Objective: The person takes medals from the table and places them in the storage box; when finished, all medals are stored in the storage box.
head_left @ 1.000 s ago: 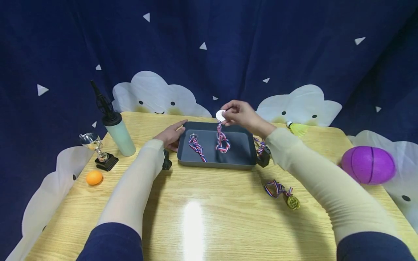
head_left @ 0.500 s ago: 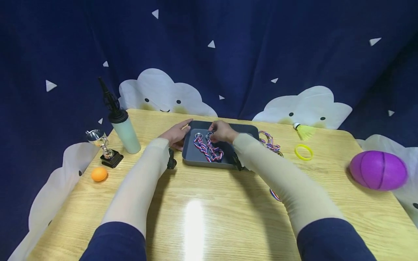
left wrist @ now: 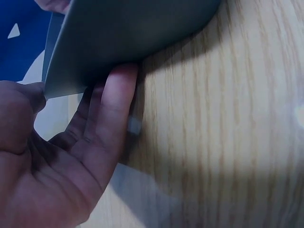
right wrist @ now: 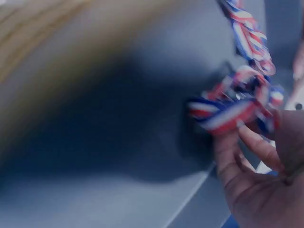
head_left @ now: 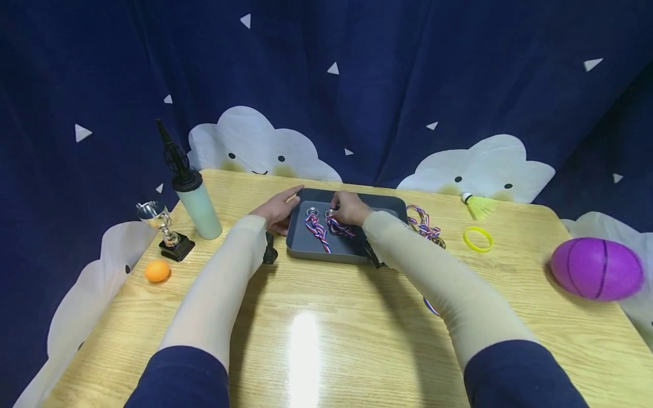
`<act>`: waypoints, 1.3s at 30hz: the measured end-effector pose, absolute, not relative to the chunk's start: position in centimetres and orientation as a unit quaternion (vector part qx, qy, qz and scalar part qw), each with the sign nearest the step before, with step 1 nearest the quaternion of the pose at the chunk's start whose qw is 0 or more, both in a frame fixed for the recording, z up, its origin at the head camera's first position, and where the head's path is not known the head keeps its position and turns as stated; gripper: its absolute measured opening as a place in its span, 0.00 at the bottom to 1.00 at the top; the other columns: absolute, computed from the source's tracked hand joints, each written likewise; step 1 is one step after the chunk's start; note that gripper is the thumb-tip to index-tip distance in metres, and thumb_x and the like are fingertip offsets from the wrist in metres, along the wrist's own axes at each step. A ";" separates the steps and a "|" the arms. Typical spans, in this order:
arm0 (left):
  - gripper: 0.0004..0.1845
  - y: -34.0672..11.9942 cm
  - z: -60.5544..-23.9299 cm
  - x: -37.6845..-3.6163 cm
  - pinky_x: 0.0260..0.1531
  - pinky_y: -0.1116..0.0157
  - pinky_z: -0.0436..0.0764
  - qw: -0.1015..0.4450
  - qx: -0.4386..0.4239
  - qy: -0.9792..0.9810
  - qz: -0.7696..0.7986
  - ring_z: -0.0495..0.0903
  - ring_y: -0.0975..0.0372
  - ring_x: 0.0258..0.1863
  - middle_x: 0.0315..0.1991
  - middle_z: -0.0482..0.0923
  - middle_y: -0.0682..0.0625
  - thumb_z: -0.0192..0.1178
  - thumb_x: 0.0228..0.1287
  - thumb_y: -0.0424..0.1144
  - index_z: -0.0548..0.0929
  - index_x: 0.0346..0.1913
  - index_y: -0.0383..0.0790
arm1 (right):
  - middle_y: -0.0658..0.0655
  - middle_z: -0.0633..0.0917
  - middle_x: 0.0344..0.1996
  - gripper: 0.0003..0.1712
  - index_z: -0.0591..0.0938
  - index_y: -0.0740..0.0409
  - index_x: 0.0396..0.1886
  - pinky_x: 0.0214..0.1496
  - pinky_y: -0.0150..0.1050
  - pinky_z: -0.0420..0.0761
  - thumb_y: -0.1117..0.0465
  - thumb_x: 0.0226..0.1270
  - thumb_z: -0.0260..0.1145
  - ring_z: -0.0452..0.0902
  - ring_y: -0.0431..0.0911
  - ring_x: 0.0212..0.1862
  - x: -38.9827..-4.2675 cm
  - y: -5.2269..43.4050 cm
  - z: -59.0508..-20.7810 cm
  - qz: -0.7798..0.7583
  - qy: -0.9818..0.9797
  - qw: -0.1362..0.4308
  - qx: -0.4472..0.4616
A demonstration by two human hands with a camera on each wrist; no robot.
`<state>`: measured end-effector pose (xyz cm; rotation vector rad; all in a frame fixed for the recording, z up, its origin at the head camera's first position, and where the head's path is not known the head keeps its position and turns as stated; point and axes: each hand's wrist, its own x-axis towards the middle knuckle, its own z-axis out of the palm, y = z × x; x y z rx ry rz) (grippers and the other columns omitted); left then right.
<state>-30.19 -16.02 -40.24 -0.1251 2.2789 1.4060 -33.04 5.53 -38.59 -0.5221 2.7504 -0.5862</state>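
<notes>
A dark grey tray [head_left: 357, 258] lies on the wooden table. My left hand [head_left: 277, 209] grips its left end; in the left wrist view the thumb is at the rim and the fingers are low against the outer wall. Inside the tray, my right hand [head_left: 351, 208] pinches a silver medal [head_left: 329, 213] with a red, white and blue ribbon. The ribbon [right wrist: 223, 116] is bunched by the fingertips in the blurred right wrist view. Left of it, a second silver medal [head_left: 313, 211] lies in the tray, its braided ribbon [head_left: 317, 231] trailing toward the front.
Another ribboned medal [head_left: 437, 242] lies right of the tray. My right forearm partly hides a ribbon [head_left: 431, 306]. Further right are a yellow ring [head_left: 478, 239], a shuttlecock [head_left: 479, 207] and a purple ball [head_left: 596, 269]. A pump [head_left: 199, 209], trophy [head_left: 170, 238] and orange ball [head_left: 157, 271] stand left.
My right hand has lowered the silver medal from above the tray into it, beside the other one. Its ribbon, looped toward the front half a second ago, is now bunched near the hand.
</notes>
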 end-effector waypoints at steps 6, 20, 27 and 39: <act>0.29 -15.9 -40.3 -30.2 0.26 0.62 0.87 0.229 -0.046 0.827 0.511 0.83 0.59 0.31 0.47 0.79 0.40 0.34 0.88 0.50 0.46 0.85 0.71 | 0.65 0.86 0.39 0.07 0.80 0.70 0.49 0.41 0.36 0.89 0.69 0.78 0.62 0.85 0.46 0.35 -33.3 8.9 -35.0 -0.287 0.925 0.138 -0.205; 0.29 -16.2 -40.3 -30.2 0.28 0.62 0.88 0.227 -0.047 0.833 0.501 0.83 0.58 0.33 0.51 0.78 0.38 0.33 0.88 0.51 0.45 0.85 0.71 | 0.63 0.85 0.35 0.14 0.75 0.76 0.51 0.34 0.28 0.85 0.67 0.78 0.63 0.82 0.38 0.31 -30.2 26.7 -33.2 -0.307 0.932 0.141 -0.131; 0.29 -15.9 -40.3 -30.3 0.28 0.62 0.87 0.226 -0.041 0.836 0.499 0.83 0.57 0.35 0.58 0.76 0.36 0.33 0.88 0.50 0.45 0.85 0.70 | 0.64 0.87 0.33 0.17 0.73 0.75 0.50 0.36 0.39 0.89 0.63 0.77 0.66 0.83 0.43 0.32 -27.6 29.4 -36.6 -0.274 0.937 0.190 -0.105; 0.29 -15.9 -40.3 -30.1 0.29 0.62 0.87 0.229 -0.044 0.834 0.500 0.83 0.57 0.35 0.55 0.77 0.37 0.33 0.88 0.51 0.44 0.85 0.72 | 0.59 0.82 0.28 0.13 0.73 0.67 0.38 0.33 0.39 0.84 0.64 0.74 0.68 0.81 0.46 0.30 -26.6 29.2 -38.6 -0.260 0.943 0.178 -0.107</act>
